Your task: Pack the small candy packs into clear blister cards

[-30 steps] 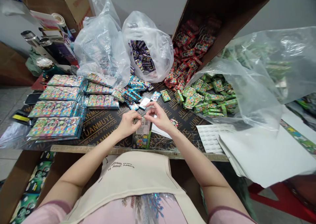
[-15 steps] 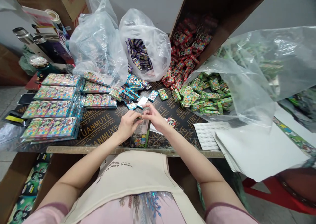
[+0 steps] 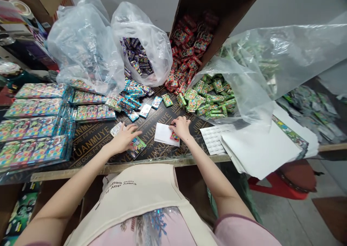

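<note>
My left hand [image 3: 125, 139] rests with its fingers stretched out over a flat green-and-black printed packet [image 3: 139, 147], which it partly covers. The packet's pale end [image 3: 116, 129] sticks out beyond the hand. My right hand [image 3: 181, 127] has its fingers curled around a small red printed box [image 3: 174, 135] at the right end of a white paper slip [image 3: 162, 132]. Just behind the hands lie a white-faced small box [image 3: 145, 110], a blue small box [image 3: 156, 102] and a green one [image 3: 167, 100].
Wrapped stacks of printed boxes [image 3: 29, 123] fill the left side. Plastic bags [image 3: 159, 54] of purple and green small boxes [image 3: 214, 97] stand behind, beside a carton [image 3: 230, 18] of red ones. White sheets [image 3: 249, 144] and a label sheet [image 3: 217, 139] lie at right.
My hands have moved apart from their pinch together in the middle. The left is now over the packet, the right at the red box. The view has shifted right.
</note>
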Tool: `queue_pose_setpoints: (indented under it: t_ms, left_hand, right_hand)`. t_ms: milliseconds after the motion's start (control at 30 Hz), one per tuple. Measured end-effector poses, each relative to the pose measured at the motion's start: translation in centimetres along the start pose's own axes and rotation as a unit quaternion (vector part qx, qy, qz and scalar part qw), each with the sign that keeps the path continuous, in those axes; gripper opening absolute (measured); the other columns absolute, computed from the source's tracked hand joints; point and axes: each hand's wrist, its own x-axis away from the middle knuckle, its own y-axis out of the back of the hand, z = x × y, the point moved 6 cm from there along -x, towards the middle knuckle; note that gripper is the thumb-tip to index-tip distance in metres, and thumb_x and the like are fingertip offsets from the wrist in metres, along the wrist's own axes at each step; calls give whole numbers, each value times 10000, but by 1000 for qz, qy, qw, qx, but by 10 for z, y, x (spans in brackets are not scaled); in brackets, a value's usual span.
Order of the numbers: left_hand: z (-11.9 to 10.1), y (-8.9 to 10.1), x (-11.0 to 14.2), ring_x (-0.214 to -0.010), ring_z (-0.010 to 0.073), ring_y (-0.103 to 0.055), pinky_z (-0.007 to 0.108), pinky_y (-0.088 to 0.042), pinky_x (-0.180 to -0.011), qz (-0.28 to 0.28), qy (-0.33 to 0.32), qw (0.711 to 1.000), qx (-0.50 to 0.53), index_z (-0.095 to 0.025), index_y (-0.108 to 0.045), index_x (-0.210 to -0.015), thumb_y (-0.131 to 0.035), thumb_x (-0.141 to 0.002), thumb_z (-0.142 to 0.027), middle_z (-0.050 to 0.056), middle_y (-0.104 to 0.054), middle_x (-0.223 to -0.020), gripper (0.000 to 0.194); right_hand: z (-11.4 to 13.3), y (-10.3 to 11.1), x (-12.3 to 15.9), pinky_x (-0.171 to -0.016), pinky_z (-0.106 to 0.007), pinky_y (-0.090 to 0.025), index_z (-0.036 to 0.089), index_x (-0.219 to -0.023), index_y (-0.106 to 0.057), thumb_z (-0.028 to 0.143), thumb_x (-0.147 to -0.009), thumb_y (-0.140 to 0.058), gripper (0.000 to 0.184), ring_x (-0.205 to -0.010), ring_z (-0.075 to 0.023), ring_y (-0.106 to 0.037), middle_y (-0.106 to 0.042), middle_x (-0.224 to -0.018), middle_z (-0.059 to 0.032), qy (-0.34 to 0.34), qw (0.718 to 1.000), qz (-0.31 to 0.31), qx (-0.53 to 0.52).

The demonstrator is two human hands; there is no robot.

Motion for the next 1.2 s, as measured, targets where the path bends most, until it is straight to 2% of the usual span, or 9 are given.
queue_pose_setpoints:
  t_ms: [100,267,367,467,533,667,800,967,1200]
  left_hand:
    - [-18,-27,-15,-1104,342,-512,593,-259,-1023,128,-50,990,-14,-238,-599,-1131,-871,-500,-272,102,-584,-1108,688]
    - [-24,-30,-25,-837,262,-591,312,-426,-715,179,-44,982,35,-186,-605,-895,-869,-448,-237,58,-616,-884,522]
    - [-20,2,-29,-712,187,-586,259,-407,-651,96,4,985,142,-217,-599,-916,-778,-612,-212,-8,-618,-783,352]
    - [-15,45,-27,-872,193,-600,293,-437,-780,-68,27,966,248,-225,-573,-1114,-657,-775,-233,39,-650,-1002,349]
    - [-11,59,-23,-967,203,-591,316,-435,-851,-136,29,942,307,-204,-586,-1130,-613,-826,-253,73,-641,-1089,309]
    - [3,53,-10,-886,190,-599,309,-456,-802,-212,73,899,375,-178,-656,-1018,-652,-806,-262,62,-661,-956,228]
    - [8,45,2,-849,181,-591,273,-460,-691,-248,118,879,390,-187,-702,-977,-711,-760,-286,61,-639,-919,239]
    - [5,56,8,-799,171,-593,237,-427,-577,-249,123,873,400,-198,-734,-909,-750,-720,-290,54,-619,-864,211]
    - [7,63,20,-698,154,-583,292,-449,-672,-304,105,864,388,-163,-660,-699,-724,-746,-270,27,-635,-716,133]
  right_hand:
    - [7,-7,3,-770,-380,-269,182,-668,-640,212,-784,-629,121,-929,-271,-443,-595,-843,-91,19,1000,-16,1]
    - [15,-9,9,-766,-361,-251,179,-710,-566,154,-828,-549,121,-861,-241,-466,-631,-808,-89,82,997,-7,2]
    - [11,-9,9,-761,-357,-247,176,-762,-542,134,-844,-498,102,-817,-235,-481,-631,-788,-92,83,996,-6,-10]
    - [8,-9,7,-753,-354,-257,175,-787,-519,126,-850,-456,102,-755,-223,-490,-613,-745,-79,74,997,-10,-31]
    - [9,-6,6,-745,-351,-272,181,-788,-504,141,-850,-449,92,-758,-226,-500,-614,-759,-74,69,996,-14,-47]
    - [27,21,8,-749,-353,-330,201,-730,-486,202,-832,-489,103,-836,-235,-521,-608,-827,-72,53,980,-94,-166]
    - [70,63,17,-731,-331,-399,213,-714,-524,285,-808,-586,134,-732,-183,-536,-585,-732,-10,67,911,-142,-381]
    - [132,86,20,-703,-308,-431,237,-914,-532,283,-739,-686,238,-700,-156,-565,-592,-731,29,112,834,-40,-539]
    - [185,73,19,-654,-284,-411,233,-1015,-503,270,-763,-661,300,-646,-131,-546,-558,-690,51,180,810,104,-548]
